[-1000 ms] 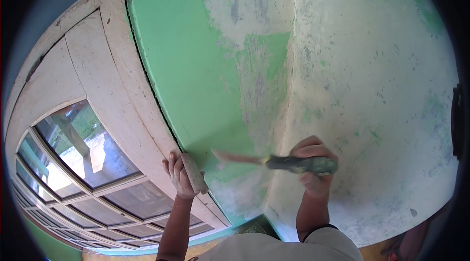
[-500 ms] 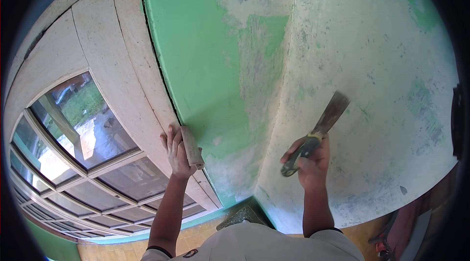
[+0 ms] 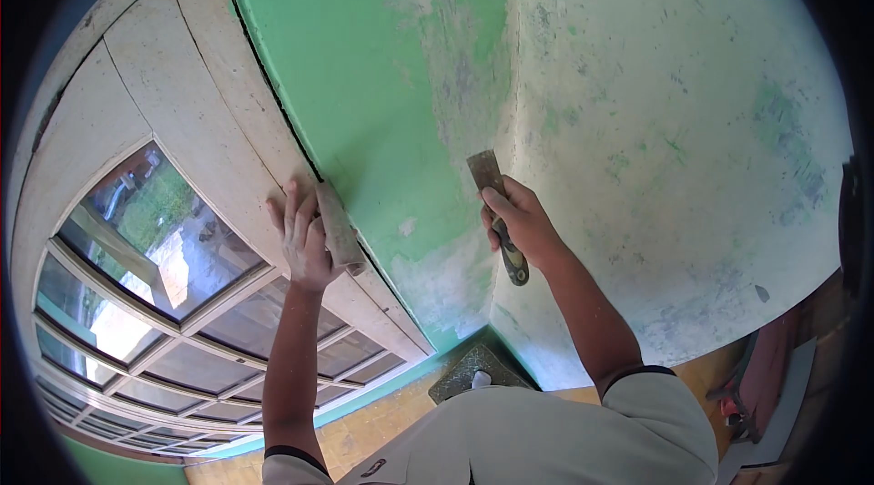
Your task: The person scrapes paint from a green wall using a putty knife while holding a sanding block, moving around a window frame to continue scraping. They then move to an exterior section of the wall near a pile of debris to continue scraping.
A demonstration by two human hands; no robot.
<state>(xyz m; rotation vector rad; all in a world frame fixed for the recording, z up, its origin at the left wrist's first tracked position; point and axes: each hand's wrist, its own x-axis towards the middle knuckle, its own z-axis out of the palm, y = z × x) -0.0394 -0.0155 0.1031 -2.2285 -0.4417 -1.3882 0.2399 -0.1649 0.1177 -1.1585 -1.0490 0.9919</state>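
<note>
In my right hand (image 3: pixel 521 223) is a putty knife (image 3: pixel 510 253), gripped by its dark handle. Its flat, stained blade points up the wall, in front of the green wall (image 3: pixel 355 94) near the corner. My left hand (image 3: pixel 305 239) is against the white door frame (image 3: pixel 196 57), several fingers stretched upward. A grey-brown roll (image 3: pixel 340 235) sits along its thumb side, beside the dark gap between frame and wall. Patches of green paint are gone from the wall, leaving grey and whitish areas.
On the right is a whitish wall (image 3: pixel 655 166) with green specks. Low in the corner, a dark speckled tray-like object (image 3: pixel 455 379) holds something white. Glass panes (image 3: pixel 164 221) fill the door at left. Yellowish floor tiles (image 3: pixel 355 439) and a reddish piece of furniture (image 3: pixel 765 376) show below.
My right hand has swung left with the putty knife, from the whitish wall to the corner beside the green wall. The view has shifted; my left hand stays at the door frame.
</note>
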